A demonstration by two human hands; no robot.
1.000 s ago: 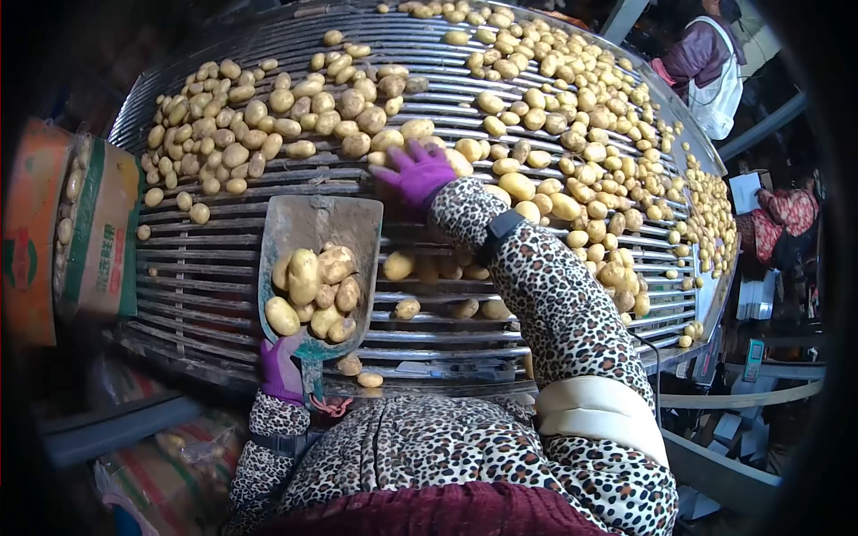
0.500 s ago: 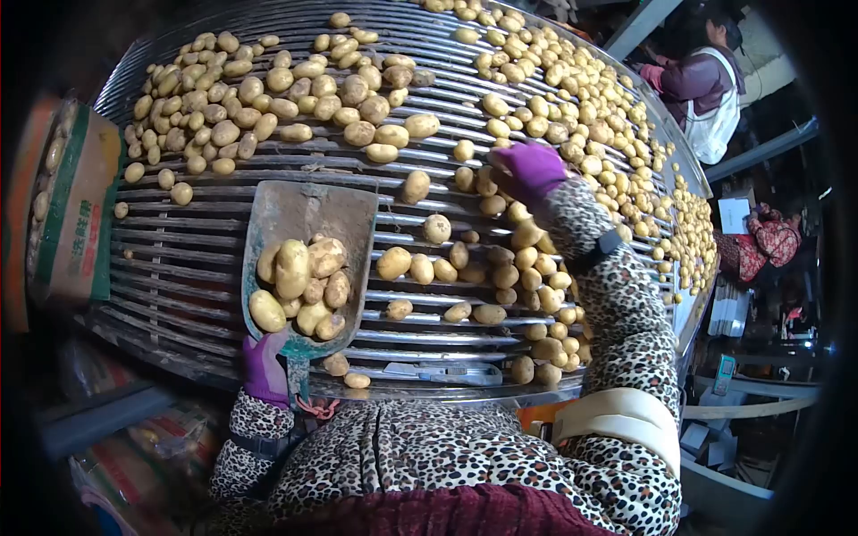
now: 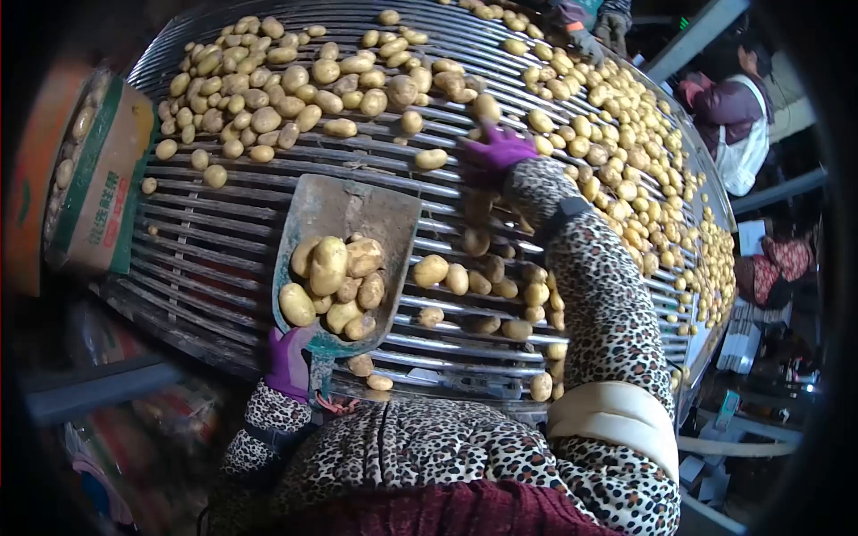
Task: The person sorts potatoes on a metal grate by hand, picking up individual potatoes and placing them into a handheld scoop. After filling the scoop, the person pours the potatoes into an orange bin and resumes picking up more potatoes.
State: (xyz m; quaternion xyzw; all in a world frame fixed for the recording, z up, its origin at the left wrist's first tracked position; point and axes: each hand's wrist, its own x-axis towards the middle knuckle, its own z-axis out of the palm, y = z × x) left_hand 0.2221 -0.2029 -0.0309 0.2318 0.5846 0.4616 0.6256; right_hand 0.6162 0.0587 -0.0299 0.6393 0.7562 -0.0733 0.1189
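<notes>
A metal scoop [image 3: 308, 201] holding several potatoes [image 3: 329, 265] lies on the slatted rack [image 3: 210, 237]. My left hand [image 3: 289, 364], in a purple glove, is closed at the scoop's near end by its green handle. Farther out over the slats, my right hand [image 3: 500, 150], also gloved in purple, reaches with its fingers spread. A potato [image 3: 485, 107] sits just beyond those fingers, and another potato [image 3: 431, 159] lies to their left. Shadow under the right forearm partly hides more potatoes.
One potato pile [image 3: 259, 89] covers the far left of the rack; a larger pile [image 3: 626, 165] runs down the right. A carton [image 3: 107, 188] of potatoes stands at left. A co-worker's gloved hands [image 3: 585, 40] are at the far edge; another person [image 3: 728, 107] is at right.
My right hand has swept left and outward over the slats, its fingers now spread. The view has shifted, and a co-worker's hands now show at the top. My left hand stays at the scoop.
</notes>
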